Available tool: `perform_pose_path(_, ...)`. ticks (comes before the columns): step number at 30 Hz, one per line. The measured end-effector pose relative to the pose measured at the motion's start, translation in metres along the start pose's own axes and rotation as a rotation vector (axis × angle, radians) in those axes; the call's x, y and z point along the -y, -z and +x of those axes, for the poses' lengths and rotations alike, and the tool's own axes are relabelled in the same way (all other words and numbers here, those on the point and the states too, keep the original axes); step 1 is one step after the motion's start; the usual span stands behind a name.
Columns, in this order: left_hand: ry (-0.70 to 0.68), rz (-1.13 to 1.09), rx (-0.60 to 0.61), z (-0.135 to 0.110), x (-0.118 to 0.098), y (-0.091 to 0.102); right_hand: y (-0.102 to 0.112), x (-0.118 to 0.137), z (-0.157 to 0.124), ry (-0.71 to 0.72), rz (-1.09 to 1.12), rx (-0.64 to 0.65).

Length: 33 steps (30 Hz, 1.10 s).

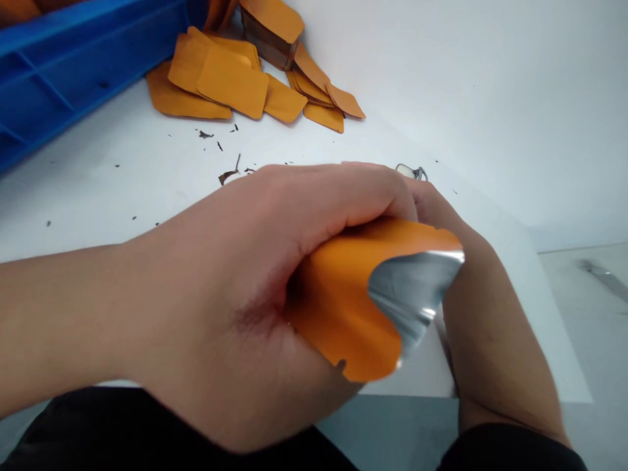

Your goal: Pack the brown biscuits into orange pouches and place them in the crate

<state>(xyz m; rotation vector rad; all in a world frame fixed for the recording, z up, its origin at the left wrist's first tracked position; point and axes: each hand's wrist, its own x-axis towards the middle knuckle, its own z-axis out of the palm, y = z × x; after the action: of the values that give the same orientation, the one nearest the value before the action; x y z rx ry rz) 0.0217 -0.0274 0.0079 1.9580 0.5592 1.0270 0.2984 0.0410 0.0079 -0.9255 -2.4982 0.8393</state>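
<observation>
My left hand (245, 288) fills the middle of the view, its fingers wrapped round an orange foil pouch (343, 307) whose open mouth shows a silver inside (412, 294). My right hand (485, 333) lies behind and to the right of the pouch; only the back of it and the wrist show, and its fingers are hidden behind my left hand. A small metal thing (412, 172) peeks out on the table just beyond my hands.
Several flat orange pouches (230, 82) lie in a loose pile at the back of the white table (122, 190). A blue plastic crate (63, 65) stands at the far left. Dark crumbs (228, 175) dot the table. The table's edge runs down the right.
</observation>
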Motion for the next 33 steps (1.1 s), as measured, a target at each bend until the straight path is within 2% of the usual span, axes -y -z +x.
perform_pose_path(6,0.011,-0.021,0.114,-0.001,0.009,0.007,0.001,0.010,0.000,-0.158,-0.052,-0.033)
perform_pose_path(13,-0.015,0.058,0.040,0.000,-0.002,0.001,-0.001,0.003,-0.005,0.001,-0.099,-0.174)
perform_pose_path(19,-0.009,0.041,0.061,0.000,0.002,0.003,0.001,0.002,-0.008,0.017,-0.074,-0.231)
perform_pose_path(24,-0.007,0.064,0.027,-0.007,0.000,0.001,0.000,0.015,-0.004,-0.163,0.027,-0.298)
perform_pose_path(28,0.026,0.154,-0.048,-0.007,-0.005,-0.006,-0.005,0.032,0.002,-0.430,0.131,-0.357)
perform_pose_path(31,-0.109,0.204,-0.085,-0.003,0.002,-0.007,-0.014,0.045,0.004,-0.531,0.121,-0.376)
perform_pose_path(33,-0.189,0.251,-0.119,-0.001,0.009,-0.006,-0.020,0.051,0.003,-0.514,-0.042,-0.393)
